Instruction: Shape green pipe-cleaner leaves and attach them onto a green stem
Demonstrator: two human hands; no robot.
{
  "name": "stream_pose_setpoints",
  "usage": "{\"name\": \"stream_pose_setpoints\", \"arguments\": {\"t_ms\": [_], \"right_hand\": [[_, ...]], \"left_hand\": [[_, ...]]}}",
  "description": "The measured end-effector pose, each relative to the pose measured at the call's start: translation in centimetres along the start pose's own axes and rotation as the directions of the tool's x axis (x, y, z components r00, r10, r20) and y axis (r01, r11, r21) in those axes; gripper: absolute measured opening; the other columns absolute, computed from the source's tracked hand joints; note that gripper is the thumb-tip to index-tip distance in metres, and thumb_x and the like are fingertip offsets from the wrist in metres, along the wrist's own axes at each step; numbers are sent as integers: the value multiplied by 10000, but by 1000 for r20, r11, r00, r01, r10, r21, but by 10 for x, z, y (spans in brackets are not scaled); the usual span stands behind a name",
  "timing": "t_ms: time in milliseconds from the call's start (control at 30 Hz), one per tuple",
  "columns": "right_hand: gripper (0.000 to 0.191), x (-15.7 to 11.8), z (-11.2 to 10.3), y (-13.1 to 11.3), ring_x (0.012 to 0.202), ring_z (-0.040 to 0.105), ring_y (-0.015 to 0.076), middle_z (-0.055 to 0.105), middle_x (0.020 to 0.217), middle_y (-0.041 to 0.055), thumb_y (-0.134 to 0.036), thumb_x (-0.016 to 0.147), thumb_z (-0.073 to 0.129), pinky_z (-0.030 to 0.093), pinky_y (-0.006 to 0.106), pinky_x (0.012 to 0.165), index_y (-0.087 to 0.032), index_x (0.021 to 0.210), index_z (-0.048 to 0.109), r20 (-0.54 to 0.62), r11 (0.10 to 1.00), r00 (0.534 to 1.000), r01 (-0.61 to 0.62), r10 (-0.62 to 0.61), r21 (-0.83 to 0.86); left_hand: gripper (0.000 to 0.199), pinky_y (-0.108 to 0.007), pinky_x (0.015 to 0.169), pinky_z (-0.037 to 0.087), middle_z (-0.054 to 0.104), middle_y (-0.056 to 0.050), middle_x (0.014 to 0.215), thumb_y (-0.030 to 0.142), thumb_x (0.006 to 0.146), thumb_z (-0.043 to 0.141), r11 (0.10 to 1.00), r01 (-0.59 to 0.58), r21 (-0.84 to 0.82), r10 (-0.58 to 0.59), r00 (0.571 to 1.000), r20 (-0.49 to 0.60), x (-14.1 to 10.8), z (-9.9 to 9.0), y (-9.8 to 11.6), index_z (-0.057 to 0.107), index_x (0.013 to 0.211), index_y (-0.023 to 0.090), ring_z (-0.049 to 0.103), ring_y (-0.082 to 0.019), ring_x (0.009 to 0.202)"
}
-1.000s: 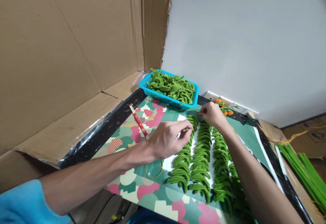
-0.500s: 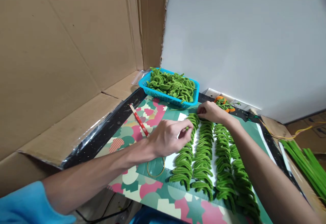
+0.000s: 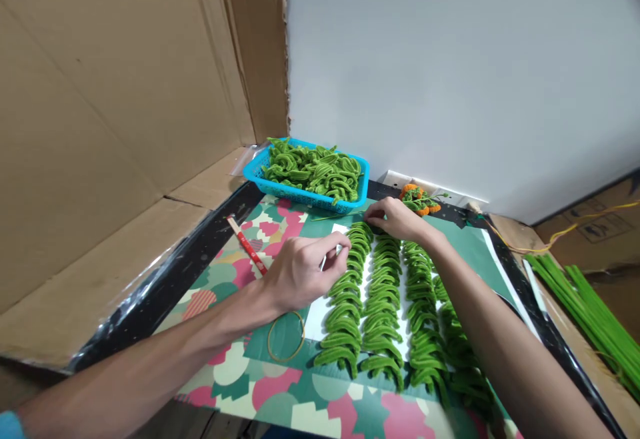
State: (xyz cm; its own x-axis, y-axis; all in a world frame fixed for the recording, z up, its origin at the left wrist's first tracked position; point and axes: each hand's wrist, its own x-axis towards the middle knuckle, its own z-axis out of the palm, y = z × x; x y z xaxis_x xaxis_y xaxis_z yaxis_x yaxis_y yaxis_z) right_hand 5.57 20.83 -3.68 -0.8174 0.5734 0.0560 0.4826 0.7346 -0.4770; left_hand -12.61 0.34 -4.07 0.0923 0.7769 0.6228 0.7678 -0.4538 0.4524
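Curved green fuzzy pieces, like bent pipe cleaners, lie overlapping in several rows (image 3: 383,292) on a white sheet (image 3: 316,319). My left hand (image 3: 310,269) hovers at the left side of the leftmost row, its thumb and forefinger pinched together; what lies between them is too small to make out. At the far end of the rows is my right hand (image 3: 395,218), fingers bent down and closed near the tops of the two left rows. Its fingertips are partly hidden, and so is anything in them. My right forearm covers part of the rightmost row.
A blue basket (image 3: 305,194) heaped with green fuzzy pieces stands at the back. Orange and green fuzzy flowers (image 3: 420,200) lie by a power strip (image 3: 450,194). A red-wrapped stick (image 3: 247,246) and a yellow ring (image 3: 286,336) lie left. Long green stems (image 3: 590,319) are at right.
The view has turned, so the scene sits further left in the picture. My left hand has drawn slightly left off the leftmost row. My right hand stays at the rows' far end.
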Motion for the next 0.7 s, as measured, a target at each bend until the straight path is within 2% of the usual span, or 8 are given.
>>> {"name": "stream_pose_setpoints", "arguments": {"t_ms": [167,300,433,533,600,633,700], "right_hand": [[359,-2,3,-3,847,758,176,839,911,27,50,879,616,550,245,803,-198,976,857,-25,999,1000,13,-12,33],[485,-6,3,-7,970,775,184,848,1035,50,113,870,516,564,259,891,-197,1016,860,-84,999,996,38,-35,38],[425,-22,-10,-13,1013,762,199,830,1086,77,76,918,525,555,286,922,-177,1038,845,-164,999,986,40,-37,13],[364,-48,-24,-9,961,744,198,812,1066,75,28,949,538,550,304,892,-172,1056,822,-228,999,973,44,-46,-14],[339,-74,-33,1,993,720,217,796,1079,81,-5,960,539,543,341,922,-179,1071,808,-342,996,938,38,-62,-76],[324,-89,-37,9,1036,704,233,788,1098,87,-31,971,541,537,365,955,-186,1086,801,-429,993,901,20,-70,-119],[297,-121,-43,29,1127,665,260,769,1169,110,-97,1005,532,513,412,1030,-197,1128,784,-643,977,762,-72,-76,-200]], "left_hand": [[138,-219,503,361,537,76,578,178,986,585,1000,18,16,-18,1000,13,1,-1,-4,711,933,201,471,-81,469],[144,-205,503,364,513,79,576,210,1006,574,998,33,47,-35,999,25,2,-3,-7,708,954,207,465,-82,468],[164,-194,511,370,480,80,586,239,1033,561,997,41,65,-43,998,37,3,-4,-11,708,967,210,470,-83,484],[162,-187,523,394,496,83,605,273,1042,575,997,39,72,-41,999,26,4,-4,-17,718,989,219,483,-78,482],[154,-189,519,401,513,85,603,297,1035,596,995,29,90,-30,999,16,5,-5,-21,729,1003,227,488,-78,473],[153,-193,517,405,524,83,605,312,1028,607,995,16,97,-17,1000,7,6,-5,-23,734,1008,231,487,-82,471],[158,-202,513,417,555,79,602,339,1012,624,996,-4,93,5,1000,-17,9,-6,-25,747,994,241,486,-86,457]]}}
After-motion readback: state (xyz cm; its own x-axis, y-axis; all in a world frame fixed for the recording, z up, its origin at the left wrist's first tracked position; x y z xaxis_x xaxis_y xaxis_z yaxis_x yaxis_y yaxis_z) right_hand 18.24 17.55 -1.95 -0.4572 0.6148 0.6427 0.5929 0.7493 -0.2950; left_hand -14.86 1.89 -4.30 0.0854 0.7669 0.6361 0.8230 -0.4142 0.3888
